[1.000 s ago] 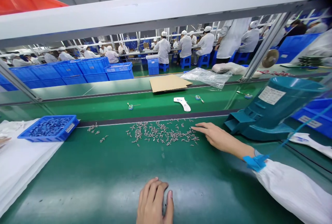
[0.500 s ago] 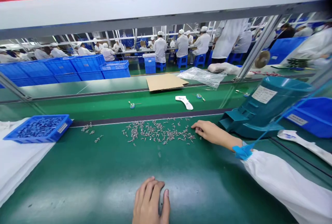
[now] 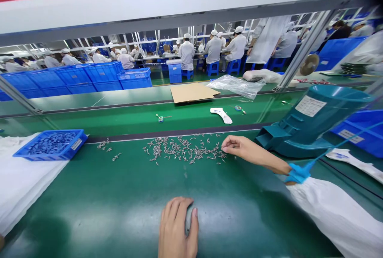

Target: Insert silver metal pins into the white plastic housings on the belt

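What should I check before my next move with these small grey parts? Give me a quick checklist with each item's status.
1. Right hand at the small grey parts: ok, at their right edge.
2. Part between its fingertips: cannot tell, too small.
3. Left hand clear of the parts: ok, low over the bench.
4. Wrist strap around right wrist: ok.
5. Parts together in one group: not ok, a few lie apart near the blue tray.

my right sleeve (image 3: 335,206): white | my wristband (image 3: 299,173): bright blue | small parts (image 3: 157,149): grey | my worktop (image 3: 119,198): green | tray (image 3: 67,154): blue
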Action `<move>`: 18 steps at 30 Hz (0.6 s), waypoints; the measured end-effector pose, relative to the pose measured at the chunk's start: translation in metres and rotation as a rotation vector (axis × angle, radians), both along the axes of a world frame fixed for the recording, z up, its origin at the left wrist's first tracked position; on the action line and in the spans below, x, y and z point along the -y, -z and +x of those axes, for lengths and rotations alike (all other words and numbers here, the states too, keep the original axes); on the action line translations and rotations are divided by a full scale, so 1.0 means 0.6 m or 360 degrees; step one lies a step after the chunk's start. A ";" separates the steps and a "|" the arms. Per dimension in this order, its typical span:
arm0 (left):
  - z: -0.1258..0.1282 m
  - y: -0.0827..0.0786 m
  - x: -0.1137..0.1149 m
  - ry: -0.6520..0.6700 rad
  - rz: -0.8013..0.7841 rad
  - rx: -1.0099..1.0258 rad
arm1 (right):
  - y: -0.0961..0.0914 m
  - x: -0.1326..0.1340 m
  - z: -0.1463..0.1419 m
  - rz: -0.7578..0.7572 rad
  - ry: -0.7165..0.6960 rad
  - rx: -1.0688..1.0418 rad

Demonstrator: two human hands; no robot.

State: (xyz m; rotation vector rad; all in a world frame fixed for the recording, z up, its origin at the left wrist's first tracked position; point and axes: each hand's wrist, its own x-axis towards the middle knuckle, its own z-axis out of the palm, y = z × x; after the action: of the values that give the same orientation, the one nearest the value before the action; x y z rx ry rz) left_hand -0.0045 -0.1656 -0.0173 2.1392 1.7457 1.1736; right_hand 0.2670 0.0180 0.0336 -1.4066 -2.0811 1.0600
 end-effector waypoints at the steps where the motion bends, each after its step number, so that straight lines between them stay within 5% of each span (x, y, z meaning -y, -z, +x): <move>1: 0.007 -0.018 -0.010 0.0035 -0.0035 0.0055 | -0.004 0.012 -0.019 -0.0157 0.0013 -0.0225; 6: 0.039 -0.087 -0.079 0.0117 0.0026 0.0266 | -0.027 0.084 -0.116 -0.0678 0.0033 -0.0963; 10: 0.038 -0.093 -0.096 0.0069 0.0084 0.0343 | -0.042 0.117 -0.151 -0.0639 0.0069 -0.1086; 18: 0.029 -0.106 -0.064 0.0076 0.0194 0.0300 | -0.049 0.125 -0.147 -0.0380 -0.0049 -0.0873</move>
State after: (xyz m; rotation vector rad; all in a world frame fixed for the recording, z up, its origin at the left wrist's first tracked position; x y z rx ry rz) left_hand 0.0126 -0.1269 0.0463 2.0447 1.5733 1.4510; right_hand 0.1785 -0.0573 0.0631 -1.0244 -1.6211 1.5430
